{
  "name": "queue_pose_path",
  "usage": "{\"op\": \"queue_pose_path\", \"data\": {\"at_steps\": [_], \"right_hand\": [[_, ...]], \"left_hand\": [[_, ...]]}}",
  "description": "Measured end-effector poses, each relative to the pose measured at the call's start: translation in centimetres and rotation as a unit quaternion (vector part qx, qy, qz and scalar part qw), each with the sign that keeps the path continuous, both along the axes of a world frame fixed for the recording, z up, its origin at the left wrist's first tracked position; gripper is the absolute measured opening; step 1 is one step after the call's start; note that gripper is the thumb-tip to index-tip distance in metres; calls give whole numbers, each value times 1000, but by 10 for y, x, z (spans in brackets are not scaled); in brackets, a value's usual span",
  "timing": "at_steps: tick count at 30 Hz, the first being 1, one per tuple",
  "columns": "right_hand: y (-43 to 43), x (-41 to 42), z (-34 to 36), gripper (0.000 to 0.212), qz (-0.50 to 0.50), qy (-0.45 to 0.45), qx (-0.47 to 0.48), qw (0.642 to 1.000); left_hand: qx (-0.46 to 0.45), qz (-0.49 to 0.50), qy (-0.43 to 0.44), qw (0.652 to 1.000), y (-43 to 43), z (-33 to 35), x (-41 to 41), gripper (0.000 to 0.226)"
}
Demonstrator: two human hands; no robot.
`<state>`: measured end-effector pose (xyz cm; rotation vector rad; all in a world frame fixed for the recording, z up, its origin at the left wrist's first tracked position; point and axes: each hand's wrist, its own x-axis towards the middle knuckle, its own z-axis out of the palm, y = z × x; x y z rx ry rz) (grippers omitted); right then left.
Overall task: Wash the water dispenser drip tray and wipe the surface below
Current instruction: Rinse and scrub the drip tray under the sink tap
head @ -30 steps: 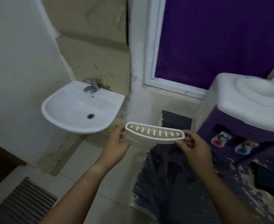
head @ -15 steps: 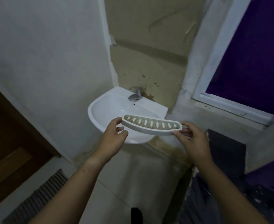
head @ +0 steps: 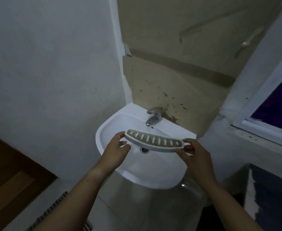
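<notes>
The white curved drip tray point(head: 154, 142), with a row of oval slots and a grimy grille, is held level over the white wall sink point(head: 153, 177). My left hand point(head: 116, 151) pinches its left end and my right hand point(head: 196, 155) pinches its right end. The tray hovers just in front of the chrome tap point(head: 153, 117) and above the drain point(head: 144, 150). The water dispenser is out of view.
A stained beige wall panel point(head: 178, 77) backs the sink. A white window frame point(head: 261, 130) with purple glass runs along the right. A wooden door point(head: 12, 177) stands at the left, with a striped mat point(head: 53, 209) on the tiled floor.
I have turned left from the dispenser and stepped up to the sink. Both hands carried the tray along, so it now hangs over the basin. The dispenser has left the view.
</notes>
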<state>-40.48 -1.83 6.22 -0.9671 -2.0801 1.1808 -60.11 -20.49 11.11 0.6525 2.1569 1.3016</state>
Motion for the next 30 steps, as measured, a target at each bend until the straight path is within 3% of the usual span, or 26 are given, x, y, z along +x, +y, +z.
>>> {"op": "queue_pose_path", "data": {"at_steps": [9,15,26,30], "right_hand": [[15,-70,-51,44,-17,-61,-78,995],[13,-107,-91,26,-75,-71,-98,990],[4,-147,-133,29,-187,-127,-140,964],[12,-148,-141,24,-184,-141,-161,959]], "left_hand": [[-88,-52,-15,995,37,-45,-85,47],[-119,-129,-52,983,60,-78,-150,48],[-199,-240,-130,941,84,-127,-220,48],[-209,-247,-162,932,94,-138,-228,34]]}}
